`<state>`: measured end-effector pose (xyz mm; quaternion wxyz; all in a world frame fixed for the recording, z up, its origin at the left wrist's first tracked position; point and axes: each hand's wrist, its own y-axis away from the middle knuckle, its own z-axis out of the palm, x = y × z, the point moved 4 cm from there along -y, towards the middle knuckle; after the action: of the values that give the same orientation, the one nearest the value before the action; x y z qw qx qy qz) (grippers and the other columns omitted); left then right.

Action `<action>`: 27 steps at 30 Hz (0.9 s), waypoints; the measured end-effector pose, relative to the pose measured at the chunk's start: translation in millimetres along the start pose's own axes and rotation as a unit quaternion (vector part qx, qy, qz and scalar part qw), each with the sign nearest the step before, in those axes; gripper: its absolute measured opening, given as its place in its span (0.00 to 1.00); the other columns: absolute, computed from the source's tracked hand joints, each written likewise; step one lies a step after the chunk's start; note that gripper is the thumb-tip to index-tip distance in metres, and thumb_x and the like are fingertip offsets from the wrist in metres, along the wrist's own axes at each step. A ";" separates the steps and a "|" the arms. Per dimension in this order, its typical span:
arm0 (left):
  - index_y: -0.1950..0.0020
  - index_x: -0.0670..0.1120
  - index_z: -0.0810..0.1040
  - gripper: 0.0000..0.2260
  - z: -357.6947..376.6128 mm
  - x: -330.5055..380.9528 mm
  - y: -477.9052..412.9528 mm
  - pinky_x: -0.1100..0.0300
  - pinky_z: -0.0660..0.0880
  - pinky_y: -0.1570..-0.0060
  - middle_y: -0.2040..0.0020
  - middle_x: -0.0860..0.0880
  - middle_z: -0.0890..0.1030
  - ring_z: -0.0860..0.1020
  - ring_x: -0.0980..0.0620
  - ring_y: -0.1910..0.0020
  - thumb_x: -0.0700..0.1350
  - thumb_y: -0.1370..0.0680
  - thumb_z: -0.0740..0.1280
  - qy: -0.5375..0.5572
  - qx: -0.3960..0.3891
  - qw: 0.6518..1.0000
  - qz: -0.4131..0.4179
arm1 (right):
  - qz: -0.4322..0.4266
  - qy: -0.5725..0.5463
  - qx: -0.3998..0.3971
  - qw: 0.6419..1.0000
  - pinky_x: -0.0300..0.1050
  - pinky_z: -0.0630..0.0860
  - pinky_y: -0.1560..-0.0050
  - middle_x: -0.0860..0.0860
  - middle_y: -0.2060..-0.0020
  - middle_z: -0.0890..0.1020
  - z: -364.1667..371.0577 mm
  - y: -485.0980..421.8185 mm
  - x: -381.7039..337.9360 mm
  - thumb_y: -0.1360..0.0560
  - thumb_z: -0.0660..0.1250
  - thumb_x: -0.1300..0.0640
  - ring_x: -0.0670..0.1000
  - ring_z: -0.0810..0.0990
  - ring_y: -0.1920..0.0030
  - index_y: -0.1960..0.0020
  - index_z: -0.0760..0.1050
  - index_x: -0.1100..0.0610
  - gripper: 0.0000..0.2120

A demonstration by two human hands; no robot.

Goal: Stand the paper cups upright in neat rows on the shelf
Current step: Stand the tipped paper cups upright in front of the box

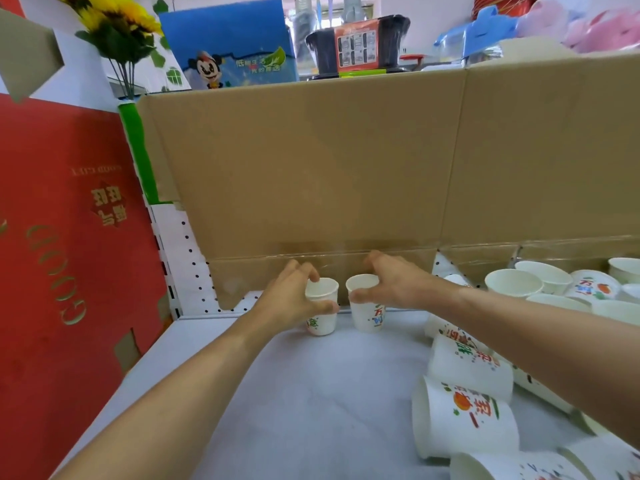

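A tall brown cardboard wall (311, 161) fills the back of the scene, standing at the rear edge of the white shelf (311, 393). A red carton (62, 271) with gold lettering closes off the shelf's left side. On the right of the shelf lies a heap of paper cups on their sides (464, 417), white with orange and green print, and behind them several more cups stand upright (512, 282) near the cardboard. The person's two bare forearms reach in from the bottom corners toward the back. The left hand (291, 299) is clamped around an upright cup (322, 306), fingers over the rim and thumb across its front. Just beside it, not touching, stands a second upright cup (367, 306), and the right hand (394, 282) grips it with thumb at the near rim and fingers curled over the far side. Both cups rest on the shelf close to the foot of the cardboard
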<state>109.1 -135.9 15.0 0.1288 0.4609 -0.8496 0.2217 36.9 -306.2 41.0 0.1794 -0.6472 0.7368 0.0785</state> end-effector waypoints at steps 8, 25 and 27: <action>0.42 0.56 0.74 0.20 -21.7 43.8 53.9 0.57 0.69 0.45 0.45 0.58 0.73 0.72 0.57 0.44 0.66 0.27 0.64 0.051 0.067 0.993 0.083 | -0.050 -0.045 -0.006 0.998 0.45 0.75 0.44 0.47 0.41 0.79 -63.9 52.9 23.6 0.25 0.65 0.40 0.46 0.78 0.46 0.35 0.71 0.49 0.23; 0.44 0.56 0.74 0.25 36.3 87.7 129.8 0.52 0.79 0.46 0.49 0.54 0.82 0.81 0.54 0.50 0.55 0.37 0.80 0.244 -0.232 0.940 0.051 | -0.053 0.124 -0.184 0.974 0.46 0.71 0.37 0.43 0.35 0.73 -22.4 113.9 41.1 0.31 0.70 0.39 0.48 0.73 0.38 0.28 0.60 0.40 0.35; 0.44 0.56 0.75 0.23 25.0 78.3 129.4 0.53 0.81 0.53 0.49 0.53 0.81 0.81 0.52 0.53 0.55 0.35 0.79 0.253 -0.201 0.946 0.033 | -0.051 0.100 -0.156 0.981 0.46 0.75 0.42 0.43 0.41 0.76 -19.6 110.1 40.3 0.33 0.71 0.41 0.47 0.76 0.45 0.31 0.64 0.42 0.32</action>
<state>-42.4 -143.4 -7.0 0.4218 0.3262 -0.8307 0.1599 -78.3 -333.8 31.5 0.0057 -0.7088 0.6955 0.1180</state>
